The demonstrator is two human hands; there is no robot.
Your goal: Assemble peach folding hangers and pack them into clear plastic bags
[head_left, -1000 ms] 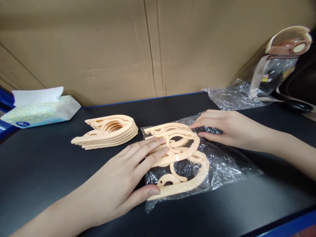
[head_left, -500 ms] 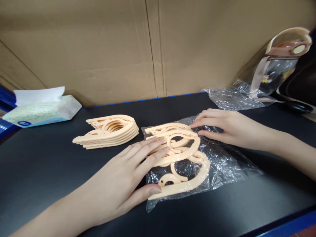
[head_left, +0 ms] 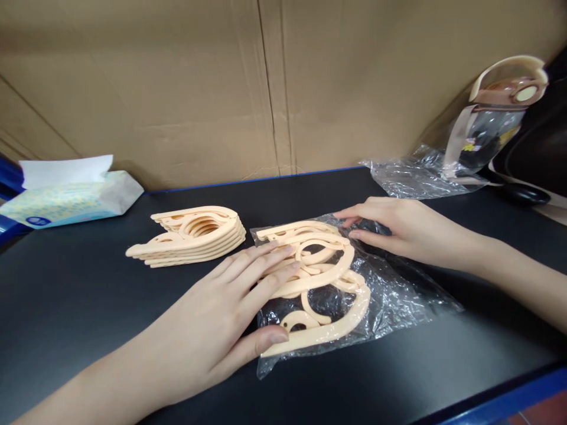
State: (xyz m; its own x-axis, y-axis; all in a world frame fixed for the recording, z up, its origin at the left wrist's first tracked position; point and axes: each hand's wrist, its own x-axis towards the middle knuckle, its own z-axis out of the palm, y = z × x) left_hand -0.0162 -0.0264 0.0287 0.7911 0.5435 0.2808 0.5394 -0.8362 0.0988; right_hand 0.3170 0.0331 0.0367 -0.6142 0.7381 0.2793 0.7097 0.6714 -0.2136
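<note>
Several cream folding hangers lie inside a clear plastic bag on the black table. My left hand rests with spread fingers on the left part of the bag, its fingertips over the hangers and its thumb near the lower one. At the bag's upper right, my right hand is held with fingers stretched and apart, the fingertips close to the hangers' far corner. Whether those fingertips press the film I cannot tell. Left of the bag sits a neat stack of similar folded hangers.
A tissue pack with one tissue sticking out stands at the back left. At the back right are a bottle with a handle and strap, another crumpled plastic bag and a black computer mouse. A cardboard wall rises behind the table.
My right hand has shifted slightly left along the bag's upper edge. My left hand stays on the bagged hangers. The whole view has moved a little.
</note>
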